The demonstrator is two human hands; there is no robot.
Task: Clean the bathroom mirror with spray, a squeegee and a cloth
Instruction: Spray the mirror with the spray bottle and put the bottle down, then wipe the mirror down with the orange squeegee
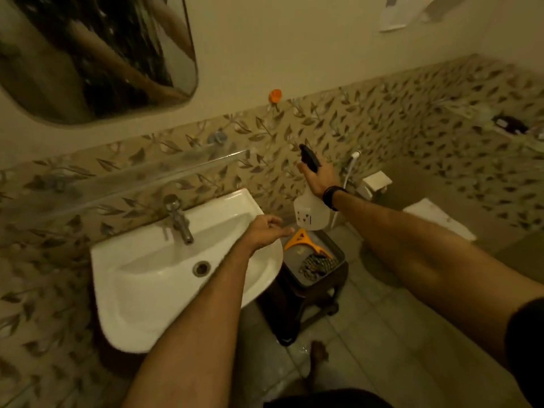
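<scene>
While gripped, spray bottle (311, 209) below grip (319, 178).

Clear spray bottle (311, 210) lifted; orange squeegee (304, 243), cloth (318, 265) in tray.

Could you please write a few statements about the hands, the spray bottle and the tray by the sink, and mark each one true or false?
1. The right hand grips the spray bottle by its black trigger head. True.
2. The left hand holds the orange squeegee. False: the left hand holds nothing and hovers over the edge of the white sink; the squeegee lies in the tray.
3. A patterned cloth lies in the tray beside the squeegee. True.
4. The tray sits inside the sink. False: it rests on a dark stool to the right of the sink.
5. The right wrist wears a black band. True.
</scene>
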